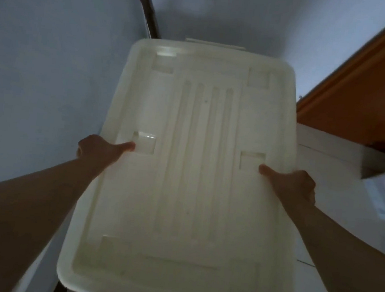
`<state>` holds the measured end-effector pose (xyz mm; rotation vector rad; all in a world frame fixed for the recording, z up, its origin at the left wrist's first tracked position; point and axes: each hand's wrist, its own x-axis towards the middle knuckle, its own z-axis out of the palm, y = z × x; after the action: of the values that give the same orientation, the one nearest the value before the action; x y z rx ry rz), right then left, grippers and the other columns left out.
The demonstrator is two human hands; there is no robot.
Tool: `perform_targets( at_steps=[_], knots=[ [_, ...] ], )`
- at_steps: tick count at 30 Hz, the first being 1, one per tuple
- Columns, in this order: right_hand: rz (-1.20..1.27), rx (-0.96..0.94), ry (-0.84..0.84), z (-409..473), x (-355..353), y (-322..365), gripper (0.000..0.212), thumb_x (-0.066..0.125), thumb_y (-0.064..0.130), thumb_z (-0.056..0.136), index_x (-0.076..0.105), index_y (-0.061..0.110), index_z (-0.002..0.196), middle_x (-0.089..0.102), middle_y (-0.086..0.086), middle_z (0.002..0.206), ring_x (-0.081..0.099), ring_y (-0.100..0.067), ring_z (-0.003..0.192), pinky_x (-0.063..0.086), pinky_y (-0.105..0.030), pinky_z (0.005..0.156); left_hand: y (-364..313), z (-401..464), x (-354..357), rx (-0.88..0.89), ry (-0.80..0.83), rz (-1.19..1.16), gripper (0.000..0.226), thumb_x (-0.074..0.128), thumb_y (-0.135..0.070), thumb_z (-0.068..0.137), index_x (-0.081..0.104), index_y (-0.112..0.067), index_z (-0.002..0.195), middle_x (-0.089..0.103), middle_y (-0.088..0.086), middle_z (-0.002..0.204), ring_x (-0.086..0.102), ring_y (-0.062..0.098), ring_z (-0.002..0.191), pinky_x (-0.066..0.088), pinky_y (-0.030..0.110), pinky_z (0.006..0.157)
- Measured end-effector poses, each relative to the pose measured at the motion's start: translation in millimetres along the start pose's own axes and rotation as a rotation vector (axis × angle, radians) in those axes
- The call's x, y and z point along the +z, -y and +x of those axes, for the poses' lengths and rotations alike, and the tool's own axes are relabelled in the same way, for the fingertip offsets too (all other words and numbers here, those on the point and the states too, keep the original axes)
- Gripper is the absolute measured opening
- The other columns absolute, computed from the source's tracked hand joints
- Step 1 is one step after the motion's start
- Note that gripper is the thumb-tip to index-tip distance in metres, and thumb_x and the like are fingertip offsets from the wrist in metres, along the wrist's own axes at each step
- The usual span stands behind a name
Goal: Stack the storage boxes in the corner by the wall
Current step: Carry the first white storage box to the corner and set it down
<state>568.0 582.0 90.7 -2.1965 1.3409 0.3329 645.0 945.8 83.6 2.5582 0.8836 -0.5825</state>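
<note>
I see the big white box (197, 160) held between both hands, its long side pointing away toward the corner of the wall (42, 60), with my left hand (99, 152) and right hand (295, 186) each gripping one side edge, thumbs on the lid.

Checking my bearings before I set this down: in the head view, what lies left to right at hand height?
Grey wall → left hand → storage box lid → right hand → pale boxes.
</note>
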Motion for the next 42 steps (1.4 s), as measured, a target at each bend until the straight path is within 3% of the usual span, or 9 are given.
perform_targets(
  at_steps=[11, 15, 19, 25, 29, 35, 42],
  knots=[
    [0.011, 0.081, -0.053, 26, 105, -13, 0.092, 0.076, 0.065, 0.054, 0.058, -0.003, 0.112, 0.064, -0.021, 0.112, 0.063, -0.038, 0.101, 0.040, -0.035, 0.071, 19, 90, 59, 0.056, 0.007, 0.146, 0.108, 0.069, -0.071, 0.059, 0.050, 0.012, 0.124, 0.057, 0.029, 0.124, 0.056, 0.039, 0.116, 0.047, 0.042, 0.095],
    [-0.002, 0.065, -0.036, 38, 133, -15, 0.095, 0.075, 0.067, 0.053, 0.056, -0.002, 0.115, 0.064, -0.019, 0.113, 0.063, -0.036, 0.101, 0.045, -0.036, 0.074, 30, 112, 77, 0.056, 0.036, 0.131, 0.108, 0.070, -0.071, 0.059, 0.048, 0.010, 0.127, 0.057, 0.027, 0.126, 0.056, 0.038, 0.116, 0.046, 0.039, 0.094],
    [-0.017, 0.079, -0.040, 46, 151, -15, 0.099, 0.075, 0.067, 0.053, 0.053, -0.002, 0.120, 0.061, -0.020, 0.118, 0.061, -0.037, 0.106, 0.048, -0.042, 0.083, 36, 127, 91, 0.034, 0.054, 0.128, 0.111, 0.071, -0.071, 0.058, 0.046, 0.011, 0.128, 0.056, 0.027, 0.127, 0.056, 0.038, 0.116, 0.047, 0.040, 0.094],
    [0.004, 0.065, -0.037, 55, 170, -18, 0.092, 0.075, 0.064, 0.056, 0.056, -0.004, 0.115, 0.063, -0.020, 0.114, 0.062, -0.037, 0.102, 0.042, -0.035, 0.072, 34, 142, 106, 0.052, 0.041, 0.162, 0.112, 0.070, -0.071, 0.058, 0.046, 0.013, 0.127, 0.056, 0.029, 0.126, 0.056, 0.039, 0.116, 0.046, 0.039, 0.095],
    [-0.001, 0.079, -0.043, 60, 179, -21, 0.091, 0.076, 0.064, 0.056, 0.056, -0.002, 0.115, 0.063, -0.019, 0.113, 0.062, -0.036, 0.102, 0.048, -0.039, 0.078, 33, 150, 113, 0.078, 0.025, 0.199, 0.109, 0.067, -0.073, 0.058, 0.050, 0.014, 0.121, 0.059, 0.030, 0.121, 0.057, 0.039, 0.114, 0.045, 0.039, 0.092],
    [0.010, 0.062, -0.032, 66, 186, -23, 0.084, 0.076, 0.063, 0.057, 0.059, -0.002, 0.108, 0.065, -0.018, 0.106, 0.064, -0.035, 0.097, 0.045, -0.035, 0.073, 36, 157, 121, 0.078, 0.004, 0.196, 0.108, 0.069, -0.071, 0.058, 0.050, 0.013, 0.123, 0.057, 0.030, 0.123, 0.056, 0.040, 0.115, 0.046, 0.039, 0.091],
    [0.021, 0.040, 0.009, 72, 191, -29, 0.085, 0.075, 0.065, 0.055, 0.060, -0.001, 0.106, 0.065, -0.016, 0.105, 0.063, -0.035, 0.096, 0.044, -0.034, 0.070, 35, 170, 129, 0.082, -0.003, 0.183, 0.108, 0.070, -0.074, 0.051, 0.055, 0.011, 0.115, 0.063, 0.028, 0.112, 0.062, 0.039, 0.103, 0.040, 0.030, 0.065]
  ],
)
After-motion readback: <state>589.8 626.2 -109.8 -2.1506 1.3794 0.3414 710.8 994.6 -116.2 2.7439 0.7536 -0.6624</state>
